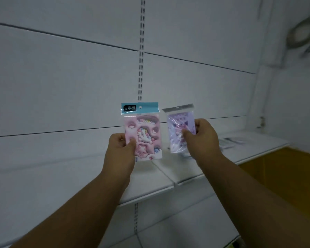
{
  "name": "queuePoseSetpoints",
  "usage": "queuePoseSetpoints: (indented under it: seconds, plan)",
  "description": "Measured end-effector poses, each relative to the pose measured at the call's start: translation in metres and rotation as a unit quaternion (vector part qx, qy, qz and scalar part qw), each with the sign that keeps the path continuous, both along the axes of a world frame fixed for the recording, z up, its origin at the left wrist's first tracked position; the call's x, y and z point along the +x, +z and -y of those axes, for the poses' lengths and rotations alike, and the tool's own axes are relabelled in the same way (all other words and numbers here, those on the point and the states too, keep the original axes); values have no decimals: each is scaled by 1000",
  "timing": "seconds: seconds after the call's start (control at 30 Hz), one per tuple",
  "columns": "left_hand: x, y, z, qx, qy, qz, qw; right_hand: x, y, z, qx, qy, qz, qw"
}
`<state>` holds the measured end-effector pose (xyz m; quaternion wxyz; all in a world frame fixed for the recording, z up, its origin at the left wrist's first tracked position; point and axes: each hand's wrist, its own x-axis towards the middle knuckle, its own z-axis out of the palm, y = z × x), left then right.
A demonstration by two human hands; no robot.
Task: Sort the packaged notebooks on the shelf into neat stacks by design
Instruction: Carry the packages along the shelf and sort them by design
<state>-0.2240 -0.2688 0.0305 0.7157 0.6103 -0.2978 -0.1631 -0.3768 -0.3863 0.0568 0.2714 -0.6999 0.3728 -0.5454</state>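
Note:
My left hand holds a pink unicorn notebook upright by its lower left edge; its clear bag has a teal header strip. My right hand grips a smaller purple notebook with a cartoon character, in a clear bag with a silver header. Both packages are raised side by side, a little apart, in front of the white shelf. Several more flat packages lie on the shelf at the right, blurred.
White slatted back panels rise behind the shelf, with a slotted upright in the middle. A round fitting sits on the right wall. A yellow surface shows below the shelf's right end.

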Motion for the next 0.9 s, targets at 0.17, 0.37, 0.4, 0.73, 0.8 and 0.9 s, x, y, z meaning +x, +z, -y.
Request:
queuePoseSetpoints:
  seconds: [0.17, 0.37, 0.4, 0.73, 0.8, 0.9]
  plan:
    - [-54, 4, 93, 29, -7, 30, 999, -69, 3, 81, 9, -43, -3, 999]
    - [-52, 8, 184, 34, 8, 26, 999, -84, 1, 161, 19, -48, -36, 998]
    - [-47, 8, 195, 30, 17, 21, 999, -81, 0, 171, 32, -41, -47, 998]
    - [-31, 15, 222, -9, 76, -39, 996, -5, -26, 230, 205, 116, -187, 954]
    - [-37, 12, 222, -11, 88, -39, 995, 2, -28, 232, 178, 106, -250, 946]
    - [-52, 10, 221, -18, 102, -55, 993, 1, -30, 229, 107, 90, -371, 918]
